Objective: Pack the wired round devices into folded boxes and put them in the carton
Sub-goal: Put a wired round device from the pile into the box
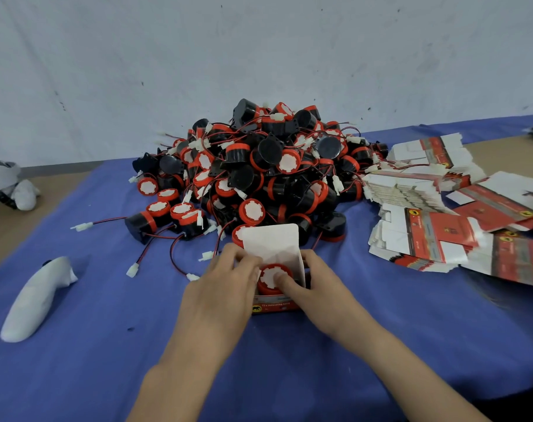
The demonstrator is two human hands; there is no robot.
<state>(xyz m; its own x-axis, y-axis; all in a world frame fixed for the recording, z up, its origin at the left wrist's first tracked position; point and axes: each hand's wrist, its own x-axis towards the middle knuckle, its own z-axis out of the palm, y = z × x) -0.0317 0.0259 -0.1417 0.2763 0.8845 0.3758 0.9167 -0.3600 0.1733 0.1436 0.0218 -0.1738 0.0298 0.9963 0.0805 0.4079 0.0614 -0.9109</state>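
Observation:
A small red-and-white folded box [273, 306] stands open on the blue cloth, its white lid flap [271, 240] raised at the back. Inside it sits a round red device with a white face [270, 277]. My left hand [225, 287] grips the box's left side, fingers over its rim. My right hand [308, 284] holds the right side, with its thumb pressing on the device's white face. Behind the box lies a big pile of black-and-red wired round devices [259, 166]. No carton is in view.
Stacks of flat unfolded boxes [426, 208] spread over the table's right side. A white controller-shaped object [36, 296] lies at the left on the blue cloth [107, 360]. Loose wires with white plugs [134, 269] trail from the pile. A white wall stands behind.

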